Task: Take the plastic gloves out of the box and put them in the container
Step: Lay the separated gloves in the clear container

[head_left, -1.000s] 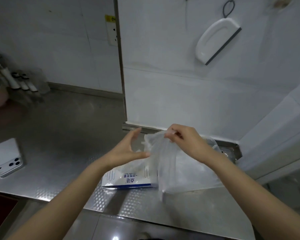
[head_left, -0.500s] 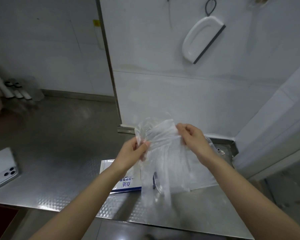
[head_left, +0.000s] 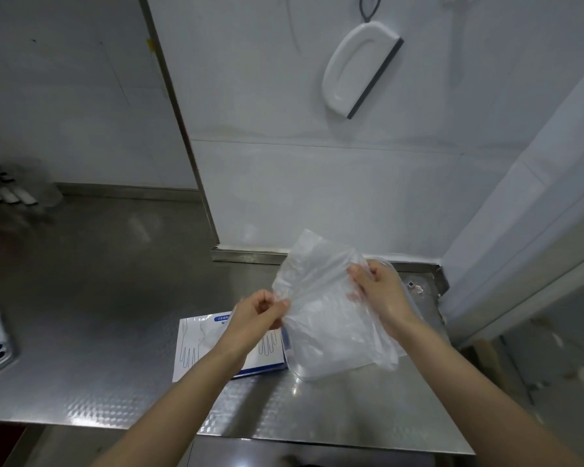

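Plastic gloves [head_left: 321, 298] stretched sideways, left hand [head_left: 257, 315], right hand [head_left: 381, 294] pinching edges, above container [head_left: 302, 374]

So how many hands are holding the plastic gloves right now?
2. The left hand pinches the left edge of the gloves, above the box; the right hand grips their upper right edge, over the container.

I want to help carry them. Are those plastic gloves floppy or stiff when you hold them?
Probably floppy: the plastic gloves sag and crumple between the left hand and right hand pinching their edges. Likely very light, since they look thin and see-through. Possibly slippery, being glossy.
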Tool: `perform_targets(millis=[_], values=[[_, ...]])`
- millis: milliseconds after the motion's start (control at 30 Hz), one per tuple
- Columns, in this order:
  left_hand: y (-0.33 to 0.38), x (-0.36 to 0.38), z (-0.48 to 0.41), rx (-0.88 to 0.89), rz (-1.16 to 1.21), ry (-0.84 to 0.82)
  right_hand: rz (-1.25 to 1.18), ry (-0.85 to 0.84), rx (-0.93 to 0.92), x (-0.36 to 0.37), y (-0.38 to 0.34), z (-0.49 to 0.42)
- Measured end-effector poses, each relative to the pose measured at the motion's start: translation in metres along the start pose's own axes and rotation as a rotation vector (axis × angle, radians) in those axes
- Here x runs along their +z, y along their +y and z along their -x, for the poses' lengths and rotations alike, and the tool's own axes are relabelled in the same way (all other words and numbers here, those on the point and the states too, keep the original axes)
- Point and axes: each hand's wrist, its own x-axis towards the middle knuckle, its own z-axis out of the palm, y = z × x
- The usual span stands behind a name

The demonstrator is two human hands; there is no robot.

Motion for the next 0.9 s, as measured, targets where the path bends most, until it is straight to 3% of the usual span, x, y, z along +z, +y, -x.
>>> perform_targets(millis=[133,233,300,433,533,633,800,900], values=[[0.008,0.002,-0.01,-0.133,0.192,-0.145,0.126,-0.107,-0.063,-0.013,-0.001,-0.009],[0.017,0.017,-0.02,-0.148,0.172,-0.1,0.278,-0.289,-0.057,-0.027,-0.002,-0.02],[0.019,0.033,-0.027,-0.081,0.033,0.03,0.437,-0.338,-0.045,-0.036,0.0,-0.033],[0.013,0.049,-0.038,0.149,-0.4,0.191,0.781,-0.172,-0.139,-0.048,0.012,-0.06],[0.002,0.051,-0.042,0.298,-0.955,0.195,1.071,-0.102,-0.209,-0.043,0.024,-0.065],[-0.005,0.053,-0.046,0.273,-1.343,0.15,1.324,-0.199,-0.331,-0.033,0.037,-0.067],[-0.008,0.063,-0.047,0.366,-1.358,0.131,1.579,-0.436,-0.382,-0.019,0.057,-0.07],[-0.011,0.073,-0.05,0.496,-1.365,-0.121,1.597,-0.48,-0.427,-0.015,0.063,-0.073]])
